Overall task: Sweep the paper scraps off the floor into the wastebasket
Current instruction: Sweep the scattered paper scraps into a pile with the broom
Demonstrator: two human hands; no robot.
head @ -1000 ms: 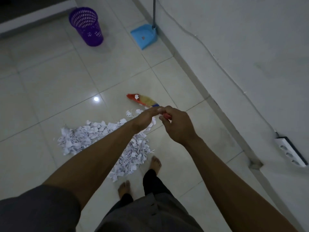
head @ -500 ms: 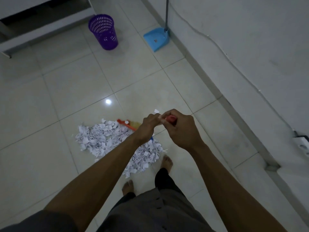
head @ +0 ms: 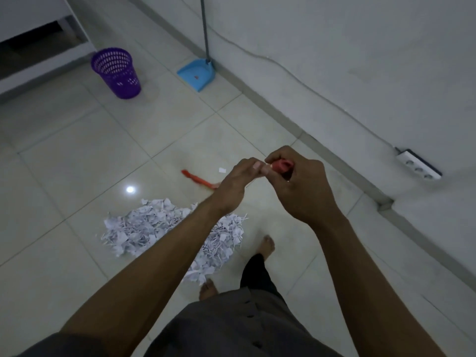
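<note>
1. The pile of paper scraps (head: pixel 154 228) lies on the floor (head: pixel 64 163).
2. The purple wastebasket (head: pixel 116 73) stands well beyond the pile, to the left; the blue dustpan (head: pixel 195 76) stands well beyond it too.
3. The right hand (head: pixel 298 186) and left hand (head: pixel 234 186) touch each other, and both grip the red broom handle (head: pixel 282 166) just beyond the pile.

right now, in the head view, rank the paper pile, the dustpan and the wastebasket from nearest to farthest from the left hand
From the left hand, which holds the broom:
1. Paper pile: just below it, low centre of the view.
2. Dustpan: well ahead, upper centre.
3. Wastebasket: farthest, upper left.
</note>
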